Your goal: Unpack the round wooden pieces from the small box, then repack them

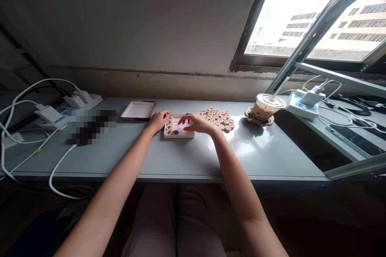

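Observation:
An open white box (179,136) sits on the grey table, with several round wooden pieces (169,127) along its left side and one more at its front. My left hand (159,121) rests at the box's left edge, its fingertips by the upper left corner; what it may hold is too small to tell. Over the right part of the box is my right hand (194,122), fingers curved down and apart, with nothing visible between them. Beside it, to the right, lies a cluster of several round wooden pieces (221,119) with characters on them.
A box lid (138,110) lies at the back left. A drink cup (267,108) stands in a holder at the right. Power strips (301,104) and white cables occupy both sides. The table's front edge (187,177) runs below my forearms.

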Demonstrator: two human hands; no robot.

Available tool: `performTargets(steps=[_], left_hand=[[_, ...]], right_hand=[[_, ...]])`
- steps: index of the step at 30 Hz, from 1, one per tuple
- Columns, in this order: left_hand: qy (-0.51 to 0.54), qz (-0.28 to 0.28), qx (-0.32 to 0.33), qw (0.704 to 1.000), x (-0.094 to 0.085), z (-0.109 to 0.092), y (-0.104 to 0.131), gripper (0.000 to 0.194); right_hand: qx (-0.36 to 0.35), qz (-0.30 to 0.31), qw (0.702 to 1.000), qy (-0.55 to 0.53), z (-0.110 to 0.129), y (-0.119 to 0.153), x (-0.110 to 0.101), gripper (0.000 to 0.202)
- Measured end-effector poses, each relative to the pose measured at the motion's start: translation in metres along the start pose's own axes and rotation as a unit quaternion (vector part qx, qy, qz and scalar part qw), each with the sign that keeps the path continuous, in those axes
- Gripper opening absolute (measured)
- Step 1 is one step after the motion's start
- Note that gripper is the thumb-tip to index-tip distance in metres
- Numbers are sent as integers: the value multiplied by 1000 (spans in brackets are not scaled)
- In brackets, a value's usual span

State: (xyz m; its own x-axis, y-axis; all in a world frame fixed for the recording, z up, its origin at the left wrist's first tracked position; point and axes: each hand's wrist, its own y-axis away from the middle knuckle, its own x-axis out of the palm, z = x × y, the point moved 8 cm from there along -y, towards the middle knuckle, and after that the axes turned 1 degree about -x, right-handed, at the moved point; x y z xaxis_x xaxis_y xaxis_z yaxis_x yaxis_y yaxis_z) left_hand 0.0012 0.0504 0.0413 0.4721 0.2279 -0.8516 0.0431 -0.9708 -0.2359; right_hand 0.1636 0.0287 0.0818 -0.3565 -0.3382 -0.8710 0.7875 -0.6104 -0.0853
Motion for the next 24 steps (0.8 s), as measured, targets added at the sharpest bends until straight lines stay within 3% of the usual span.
performTargets(steps=[4, 11, 14, 19, 24], left_hand=[[-7, -2, 3, 1000, 0, 0, -1, 31], [-4, 2, 6, 1000, 2, 1, -1, 30], [-3, 4, 8, 1000, 2, 2, -2, 29], [-3, 4, 8, 1000, 3, 4, -3, 29], [2, 4, 10, 1000, 4, 5, -3, 29]], right_hand=[[-21, 61, 998, -17, 18, -6, 24, 27], [-42, 35, 998, 1, 20, -12, 30, 24], [-32, 14, 999, 8, 16, -10, 21, 20], [80, -22, 997, -4, -16, 17, -19, 25], [201, 38, 977, -54, -54, 45, -25, 28]])
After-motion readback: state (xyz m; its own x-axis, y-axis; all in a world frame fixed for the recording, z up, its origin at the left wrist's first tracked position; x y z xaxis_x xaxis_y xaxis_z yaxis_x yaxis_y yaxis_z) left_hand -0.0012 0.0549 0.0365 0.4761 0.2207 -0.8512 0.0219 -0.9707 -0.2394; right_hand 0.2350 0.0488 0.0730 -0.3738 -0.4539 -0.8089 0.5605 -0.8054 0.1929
